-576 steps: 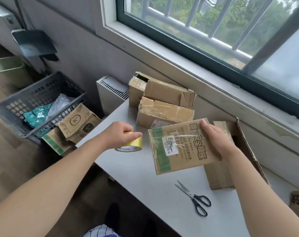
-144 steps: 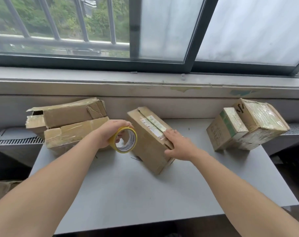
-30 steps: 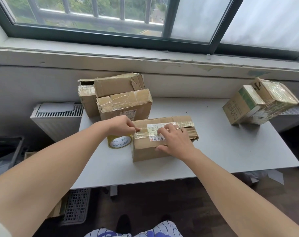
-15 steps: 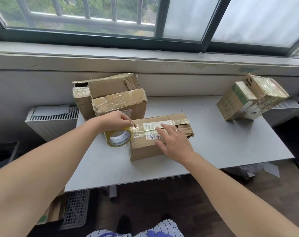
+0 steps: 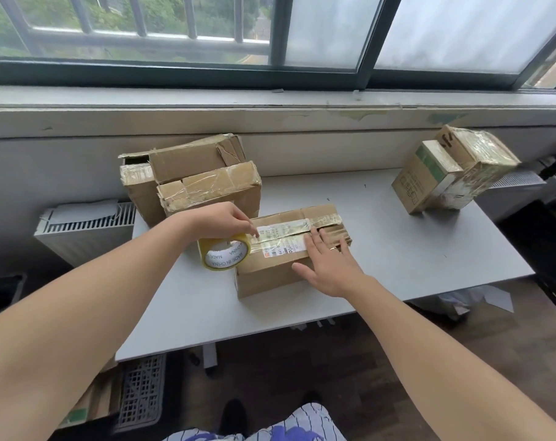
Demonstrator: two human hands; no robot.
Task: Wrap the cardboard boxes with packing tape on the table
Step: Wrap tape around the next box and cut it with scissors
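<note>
A flat cardboard box (image 5: 270,272) with a white label lies in the middle of the grey table (image 5: 413,249). My left hand (image 5: 219,221) grips a yellow roll of packing tape (image 5: 224,254) at the box's left end, and a strip of tape runs from the roll across the label. My right hand (image 5: 327,265) lies flat on the box top, fingers straight, pressing the tape down.
Two worn boxes (image 5: 194,183) are stacked at the table's back left. Two taped boxes (image 5: 451,173) lean at the back right. A radiator (image 5: 86,227) stands left of the table, a crate (image 5: 140,389) on the floor below.
My right hand has slid to the right along the box top over the tape. The left hand holds the roll at the same end of the box.
</note>
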